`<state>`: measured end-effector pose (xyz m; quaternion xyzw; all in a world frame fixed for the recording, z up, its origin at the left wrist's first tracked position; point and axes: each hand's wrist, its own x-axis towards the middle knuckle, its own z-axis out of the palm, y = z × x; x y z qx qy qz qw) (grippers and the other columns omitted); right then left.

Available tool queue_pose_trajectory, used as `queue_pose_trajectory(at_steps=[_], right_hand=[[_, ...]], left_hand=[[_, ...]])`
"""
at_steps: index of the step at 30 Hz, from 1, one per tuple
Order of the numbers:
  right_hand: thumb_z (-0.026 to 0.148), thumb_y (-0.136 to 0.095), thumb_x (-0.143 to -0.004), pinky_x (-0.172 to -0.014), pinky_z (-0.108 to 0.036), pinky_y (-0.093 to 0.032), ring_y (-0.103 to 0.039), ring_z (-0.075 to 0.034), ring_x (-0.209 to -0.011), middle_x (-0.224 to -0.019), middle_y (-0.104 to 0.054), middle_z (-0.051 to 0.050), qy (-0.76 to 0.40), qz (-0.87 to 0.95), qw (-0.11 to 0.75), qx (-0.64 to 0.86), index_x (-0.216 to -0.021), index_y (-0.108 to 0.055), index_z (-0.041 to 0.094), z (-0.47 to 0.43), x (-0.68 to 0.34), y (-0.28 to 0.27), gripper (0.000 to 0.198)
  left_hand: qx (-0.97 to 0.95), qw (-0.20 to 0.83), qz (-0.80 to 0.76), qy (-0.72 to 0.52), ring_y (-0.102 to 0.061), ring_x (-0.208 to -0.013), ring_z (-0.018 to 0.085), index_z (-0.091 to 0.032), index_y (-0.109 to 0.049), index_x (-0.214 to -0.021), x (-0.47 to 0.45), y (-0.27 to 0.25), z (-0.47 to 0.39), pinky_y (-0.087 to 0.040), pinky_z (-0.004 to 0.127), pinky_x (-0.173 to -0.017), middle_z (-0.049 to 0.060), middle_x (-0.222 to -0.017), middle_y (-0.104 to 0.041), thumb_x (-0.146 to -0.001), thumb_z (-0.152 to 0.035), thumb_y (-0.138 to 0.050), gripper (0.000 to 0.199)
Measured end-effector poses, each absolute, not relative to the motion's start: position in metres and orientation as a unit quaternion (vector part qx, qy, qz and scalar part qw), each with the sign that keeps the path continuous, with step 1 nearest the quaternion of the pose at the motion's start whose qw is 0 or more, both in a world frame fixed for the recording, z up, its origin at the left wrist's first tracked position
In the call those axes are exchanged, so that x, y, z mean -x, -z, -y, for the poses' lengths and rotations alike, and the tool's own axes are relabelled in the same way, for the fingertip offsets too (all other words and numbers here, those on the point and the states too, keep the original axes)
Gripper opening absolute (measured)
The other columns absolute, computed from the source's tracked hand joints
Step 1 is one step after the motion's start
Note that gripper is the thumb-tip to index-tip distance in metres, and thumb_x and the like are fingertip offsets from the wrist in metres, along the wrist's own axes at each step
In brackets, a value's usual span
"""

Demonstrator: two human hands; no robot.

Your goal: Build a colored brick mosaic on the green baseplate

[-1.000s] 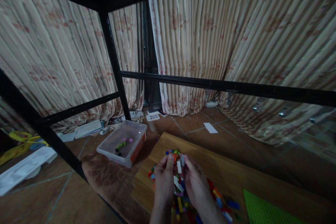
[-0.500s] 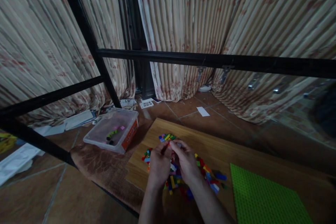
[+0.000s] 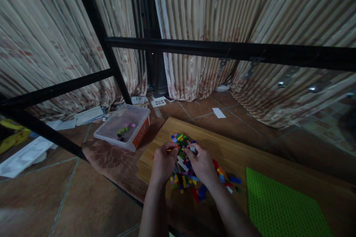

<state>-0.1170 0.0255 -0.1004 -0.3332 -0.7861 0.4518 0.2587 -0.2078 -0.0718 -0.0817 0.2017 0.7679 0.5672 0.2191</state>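
Note:
Over a loose pile of toy building bricks [image 3: 183, 183] on the wooden board, my two hands work a little apart. My left hand [image 3: 164, 161] is closed at the pile's left side, thumb and forefinger together; a bit of red shows at the tips, too small to name. A small grey brick [image 3: 193, 149] is pinched in the fingers of my right hand [image 3: 202, 162]. Between the hands lie dark green bricks and a white brick [image 3: 182, 163]. Both palms hide part of the pile.
A green studded baseplate [image 3: 283, 203] lies on the wooden board [image 3: 222, 142] to the right. At the left, a clear plastic box [image 3: 111, 133] holds several pink, lime and black pieces on a brown cushion [image 3: 111, 166]. A black metal rail [image 3: 194, 46] crosses in front of the curtains.
My hands have moved apart, uncovering green and white bricks between them. The grey brick now shows in my right fingers. The whole view has shifted slightly.

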Motion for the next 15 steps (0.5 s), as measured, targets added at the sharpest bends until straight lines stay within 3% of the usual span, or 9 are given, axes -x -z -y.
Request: queue_pose_trajectory(at_steps=[2,5,15], right_hand=[[0.025,-0.053,-0.084,-0.069,-0.029,-0.043,-0.06,-0.019,-0.075,-0.081,-0.063,-0.006,-0.31,0.875,0.212,0.306,-0.084,-0.065,0.018,-0.03,0.114,0.103,0.014],[0.016,-0.048,-0.085,-0.075,-0.028,-0.044,-0.062,-0.019,-0.084,-0.095,-0.063,-0.009,-0.209,0.928,0.152,0.269,-0.092,-0.063,0.018,-0.032,0.113,0.105,0.017],[0.026,-0.059,-0.082,-0.083,-0.032,-0.046,-0.061,-0.022,-0.092,-0.099,-0.062,-0.006,-0.214,0.937,0.149,0.234,-0.101,-0.062,0.02,-0.042,0.094,0.105,0.02]], left_hand=[[-0.213,0.201,-0.81,-0.507,-0.062,-0.067,0.015,-0.018,-0.07,-0.089,0.211,0.085,0.074,-0.043,0.024,-0.062,0.004,-0.077,-0.07,-0.075,-0.018,-0.056,0.02],[-0.221,0.174,-0.846,-0.453,-0.064,-0.078,0.017,-0.018,-0.071,-0.087,0.212,0.088,0.073,-0.044,0.025,-0.069,0.006,-0.088,-0.072,-0.074,-0.012,-0.056,0.021],[-0.19,0.135,-0.863,-0.449,-0.066,-0.079,0.018,-0.019,-0.072,-0.092,0.215,0.082,0.079,-0.046,0.027,-0.073,0.007,-0.089,-0.073,-0.08,-0.013,-0.049,0.027]])
